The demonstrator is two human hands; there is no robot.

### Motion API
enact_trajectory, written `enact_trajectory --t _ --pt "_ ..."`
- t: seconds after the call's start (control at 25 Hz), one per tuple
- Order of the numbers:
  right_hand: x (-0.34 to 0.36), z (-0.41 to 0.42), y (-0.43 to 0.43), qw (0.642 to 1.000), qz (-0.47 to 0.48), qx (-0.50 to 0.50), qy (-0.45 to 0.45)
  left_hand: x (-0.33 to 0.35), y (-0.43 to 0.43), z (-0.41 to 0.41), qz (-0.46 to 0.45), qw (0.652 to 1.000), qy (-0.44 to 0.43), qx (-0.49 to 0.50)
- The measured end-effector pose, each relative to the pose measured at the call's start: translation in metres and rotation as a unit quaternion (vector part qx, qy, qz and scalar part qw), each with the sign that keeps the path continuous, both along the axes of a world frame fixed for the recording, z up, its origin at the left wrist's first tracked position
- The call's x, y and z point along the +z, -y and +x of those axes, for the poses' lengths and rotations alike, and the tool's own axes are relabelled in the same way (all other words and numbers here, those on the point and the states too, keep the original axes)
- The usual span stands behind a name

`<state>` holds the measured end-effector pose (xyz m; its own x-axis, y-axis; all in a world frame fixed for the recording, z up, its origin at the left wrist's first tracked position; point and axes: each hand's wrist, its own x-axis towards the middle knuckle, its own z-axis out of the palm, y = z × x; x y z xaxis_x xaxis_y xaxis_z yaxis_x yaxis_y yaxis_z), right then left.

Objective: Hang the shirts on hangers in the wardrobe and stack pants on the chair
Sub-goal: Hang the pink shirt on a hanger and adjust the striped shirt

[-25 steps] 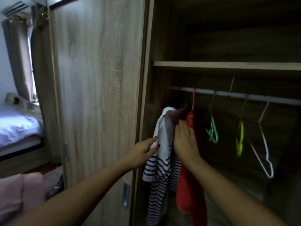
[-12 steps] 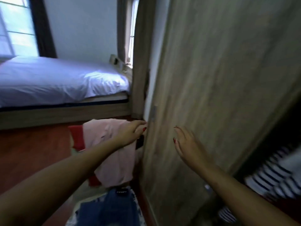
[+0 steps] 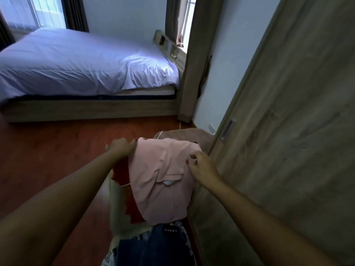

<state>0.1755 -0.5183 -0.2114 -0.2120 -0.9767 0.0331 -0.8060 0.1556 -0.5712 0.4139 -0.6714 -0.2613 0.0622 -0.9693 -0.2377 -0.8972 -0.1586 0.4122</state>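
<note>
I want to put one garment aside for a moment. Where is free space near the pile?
The wooden floor between the bed and the pile is bare. The bed top is also free. It is crowded at the wardrobe door, where the pink garment, red cloth and jeans overlap.

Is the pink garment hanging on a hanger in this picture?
No, the pink garment lies draped over a pile of clothes, with the left hand and the right hand gripping its upper edge.
</note>
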Motion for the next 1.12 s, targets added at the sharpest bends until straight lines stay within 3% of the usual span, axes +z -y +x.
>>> enact_trajectory --t 0.12,0.24,0.32,0.4,0.44,0.52,0.6,0.64,0.68,0.72,0.84,0.88,1.0,1.12 --pt "-0.015 -0.002 0.020 0.999 0.035 0.006 0.003 -0.002 0.020 -0.009 -0.012 0.999 -0.041 -0.010" --pt "-0.020 -0.003 0.028 0.999 0.038 0.023 0.015 0.001 0.016 -0.014 -0.112 0.980 -0.166 0.006" --pt "-0.016 -0.001 0.031 0.996 0.040 -0.006 0.082 0.007 0.003 -0.015 -0.143 0.930 -0.337 -0.030" --pt "-0.012 0.001 0.036 0.971 0.057 -0.071 0.221 0.019 -0.016 -0.018 -0.088 0.850 -0.514 -0.074" --pt "-0.009 0.004 0.038 0.939 0.072 -0.102 0.321 0.028 -0.026 -0.020 -0.052 0.800 -0.593 -0.078" --pt "0.000 0.011 0.039 0.834 0.097 -0.136 0.526 0.050 -0.049 -0.026 0.016 0.700 -0.708 -0.089" --pt "0.007 0.015 0.038 0.712 0.116 -0.148 0.676 0.071 -0.074 -0.033 0.054 0.662 -0.738 -0.121" --pt "0.011 0.017 0.035 0.660 0.120 -0.145 0.727 0.079 -0.087 -0.037 0.066 0.666 -0.729 -0.145" --pt "0.013 0.016 0.032 0.632 0.114 -0.135 0.754 0.088 -0.099 -0.041 0.073 0.680 -0.708 -0.178" --pt "0.016 0.016 0.028 0.633 0.101 -0.121 0.758 0.097 -0.114 -0.045 0.073 0.701 -0.673 -0.224" --pt "0.030 0.010 0.007 0.724 0.064 -0.130 0.675 0.122 -0.154 -0.058 0.028 0.769 -0.504 -0.393" --pt "0.037 0.003 -0.005 0.737 0.034 -0.145 0.659 0.129 -0.168 -0.064 0.011 0.781 -0.479 -0.400" --pt "0.066 -0.029 -0.053 0.706 -0.082 -0.115 0.694 0.132 -0.200 -0.075 -0.022 0.797 -0.512 -0.319" --pt "0.109 -0.062 -0.123 0.716 -0.143 -0.085 0.678 0.120 -0.243 -0.094 -0.001 0.776 -0.562 -0.285"
